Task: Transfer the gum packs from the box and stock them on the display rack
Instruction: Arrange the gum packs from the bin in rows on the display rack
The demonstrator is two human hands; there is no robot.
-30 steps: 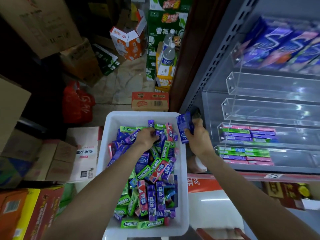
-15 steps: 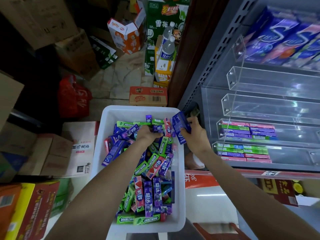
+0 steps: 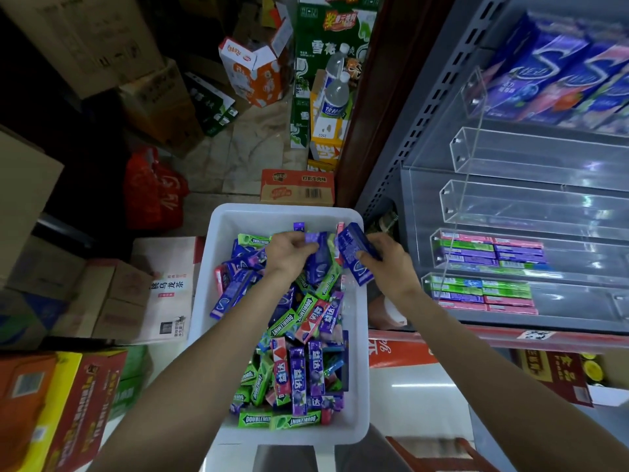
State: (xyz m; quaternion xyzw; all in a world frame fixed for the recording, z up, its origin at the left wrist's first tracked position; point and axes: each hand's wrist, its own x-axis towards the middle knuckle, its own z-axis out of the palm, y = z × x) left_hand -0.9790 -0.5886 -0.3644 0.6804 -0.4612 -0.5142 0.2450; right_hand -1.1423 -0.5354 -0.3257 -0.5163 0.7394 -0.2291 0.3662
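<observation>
Both hands grip gum: left hand point(image 3: 289, 252) clamps a purple pack point(image 3: 318, 257), right hand point(image 3: 386, 264) a blue stack point(image 3: 354, 255); the box point(image 3: 218, 267) stays heaped, the rack point(image 3: 510, 199) at three o'clock mostly unfilled.

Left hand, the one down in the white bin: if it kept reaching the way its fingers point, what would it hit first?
The left hand points right, gripping a purple pack. Going on, it would probably first meet the blue packs that the right hand holds, though depth between them is unclear.

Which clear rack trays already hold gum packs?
The two lowest trays; the two clear trays above them look empty.
</observation>
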